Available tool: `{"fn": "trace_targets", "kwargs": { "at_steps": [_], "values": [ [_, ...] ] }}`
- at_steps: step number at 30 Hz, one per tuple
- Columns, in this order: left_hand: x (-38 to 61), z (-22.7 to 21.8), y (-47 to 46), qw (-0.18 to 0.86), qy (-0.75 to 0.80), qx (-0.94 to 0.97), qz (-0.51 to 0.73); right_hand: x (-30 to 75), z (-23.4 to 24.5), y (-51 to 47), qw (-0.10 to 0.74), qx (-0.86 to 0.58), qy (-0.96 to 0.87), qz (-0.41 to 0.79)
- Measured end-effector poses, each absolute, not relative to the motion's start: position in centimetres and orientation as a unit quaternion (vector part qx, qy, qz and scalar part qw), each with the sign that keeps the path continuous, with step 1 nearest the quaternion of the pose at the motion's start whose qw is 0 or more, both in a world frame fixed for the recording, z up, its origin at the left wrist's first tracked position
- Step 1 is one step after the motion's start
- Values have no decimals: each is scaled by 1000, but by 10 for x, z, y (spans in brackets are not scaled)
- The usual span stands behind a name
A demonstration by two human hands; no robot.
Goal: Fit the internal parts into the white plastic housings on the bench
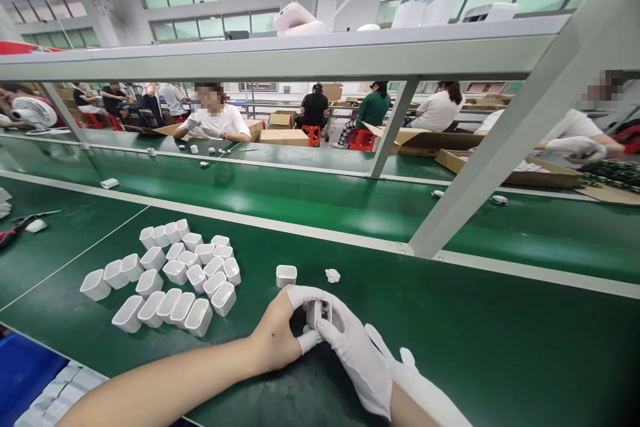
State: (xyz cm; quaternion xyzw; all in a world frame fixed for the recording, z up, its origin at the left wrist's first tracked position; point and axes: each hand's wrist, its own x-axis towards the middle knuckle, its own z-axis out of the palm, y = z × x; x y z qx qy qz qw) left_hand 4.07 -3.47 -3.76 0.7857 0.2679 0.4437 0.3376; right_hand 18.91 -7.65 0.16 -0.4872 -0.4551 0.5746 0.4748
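Observation:
My left hand [278,333], with white coverings on its fingertips, curls its thumb and fingers round a small white plastic casing [317,314]. The casing's open side shows dark parts inside. From the other side my right hand [356,350], in a white glove, grips the same casing. Just beyond the hands, a white open-topped shell [287,275] stands on the green work surface, with a crumpled white bit [333,275] to its right. Left of my hands, several similar white shells [175,271] stand grouped with their openings up. Beside my right wrist lies a long white item [425,387] I cannot identify.
A slanted metal post [480,160] rises at the right and carries a shelf [280,57] overhead. Beyond a pale strip runs a green belt [280,190] with small parts on it. Red-handled pliers [15,232] lie far left. Several people sit across the line.

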Motion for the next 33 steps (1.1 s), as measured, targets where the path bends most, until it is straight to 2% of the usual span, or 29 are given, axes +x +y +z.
{"fn": "trace_targets", "kwargs": {
  "at_steps": [4, 9, 16, 24, 30, 33],
  "values": [
    [40, -38, -34, 297, 235, 814, 440, 191, -1, -73, 453, -480, -463, 591],
    [41, -42, -33, 251, 187, 828, 465, 190, -1, -78, 432, -524, -505, 533],
    [40, -37, -34, 311, 223, 807, 450, 191, 1, -76, 449, -492, -467, 582],
    [40, -36, -34, 308, 221, 804, 458, 193, 2, -75, 442, -470, -443, 623],
    [40, -43, -34, 270, 170, 822, 471, 189, 0, -79, 430, -521, -493, 548],
    [39, -40, -36, 294, 198, 815, 459, 188, -5, -78, 441, -533, -497, 524]
  ]
}}
